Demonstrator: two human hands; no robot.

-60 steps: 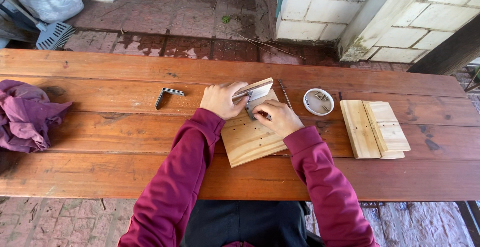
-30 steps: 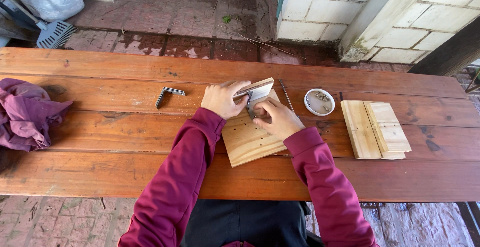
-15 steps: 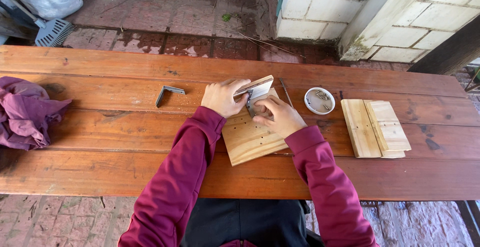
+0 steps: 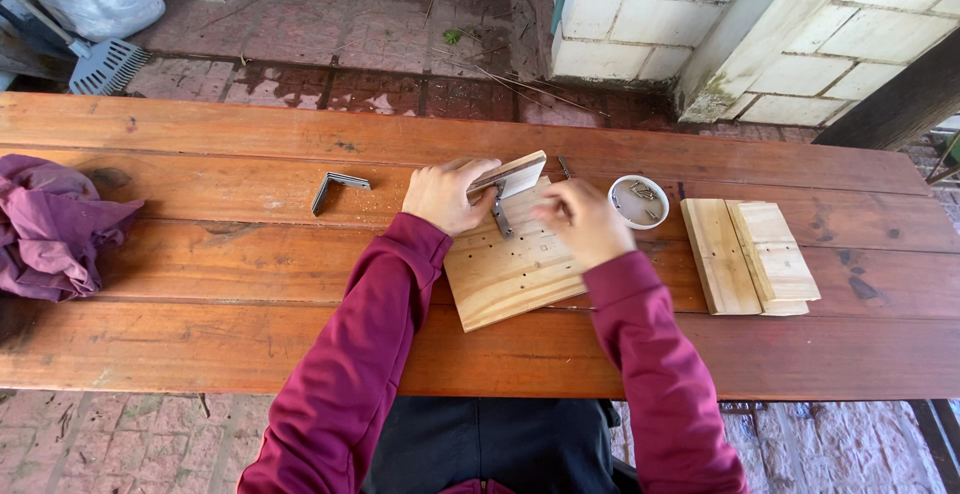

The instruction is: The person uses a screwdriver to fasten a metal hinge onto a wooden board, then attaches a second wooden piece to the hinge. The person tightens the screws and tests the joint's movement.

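A light wooden board point(image 4: 515, 276) with several small holes lies on the brown table point(image 4: 200, 254) in front of me. My left hand point(image 4: 445, 196) grips a smaller wooden piece point(image 4: 512, 174) standing on edge at the board's far side. A metal angle bracket point(image 4: 499, 213) rests against that piece and the board. My right hand point(image 4: 582, 220) hovers over the board's right part, fingers curled and blurred; whether it holds anything I cannot tell.
A small white bowl point(image 4: 638, 202) with screws sits right of my hands. Two stacked wooden slabs point(image 4: 752, 256) lie further right. A second angle bracket point(image 4: 338, 188) lies to the left, a purple cloth point(image 4: 55, 226) at the table's left end. A thin dark tool point(image 4: 565, 166) lies behind the board.
My right hand has drawn back from the bracket and the upright piece toward the right, uncovering the bracket. My left hand keeps its hold.
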